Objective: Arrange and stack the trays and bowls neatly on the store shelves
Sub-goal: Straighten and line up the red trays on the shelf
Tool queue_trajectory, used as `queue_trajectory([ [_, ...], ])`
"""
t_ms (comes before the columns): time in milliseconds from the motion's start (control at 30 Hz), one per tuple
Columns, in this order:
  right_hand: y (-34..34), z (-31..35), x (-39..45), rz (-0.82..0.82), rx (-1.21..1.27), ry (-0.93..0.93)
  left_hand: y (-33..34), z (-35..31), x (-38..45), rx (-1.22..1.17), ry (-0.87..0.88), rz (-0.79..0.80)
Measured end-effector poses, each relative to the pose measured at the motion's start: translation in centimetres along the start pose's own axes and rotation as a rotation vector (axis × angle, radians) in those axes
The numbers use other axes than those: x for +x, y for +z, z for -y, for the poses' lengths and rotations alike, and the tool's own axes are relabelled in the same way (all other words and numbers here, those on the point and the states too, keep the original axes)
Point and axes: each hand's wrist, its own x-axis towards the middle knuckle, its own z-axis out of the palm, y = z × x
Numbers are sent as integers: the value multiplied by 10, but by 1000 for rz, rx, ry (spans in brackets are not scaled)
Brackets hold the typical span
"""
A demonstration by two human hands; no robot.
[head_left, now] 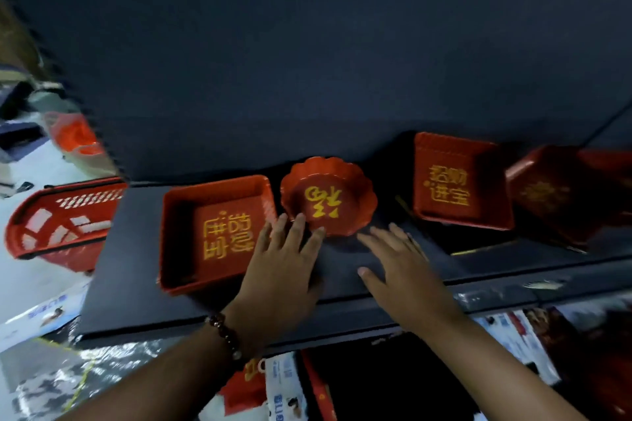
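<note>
Glossy red plastic scalloped bowl [327,196] and square tray [215,232] sit on a matt dark shelf [136,284].

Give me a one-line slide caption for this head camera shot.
Both open hands, left hand and right hand, reach toward a scalloped red bowl between red trays on a dark shelf.

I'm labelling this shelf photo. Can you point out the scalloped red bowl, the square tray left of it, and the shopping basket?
scalloped red bowl [326,202]: head view, gold character on its floor.
square red tray [222,232]: head view, lettered floor.
red shopping basket [58,225]: head view, slotted side wall.
</note>
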Motion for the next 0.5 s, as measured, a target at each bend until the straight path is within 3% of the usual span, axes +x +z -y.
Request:
queue_trajectory([
  [300,-73,-153,-31,-89,1,204,2,-150,115,-13,214,-103],
  [500,-79,-231,-29,-99,32,201,34,-203,165,47,171,-55],
])
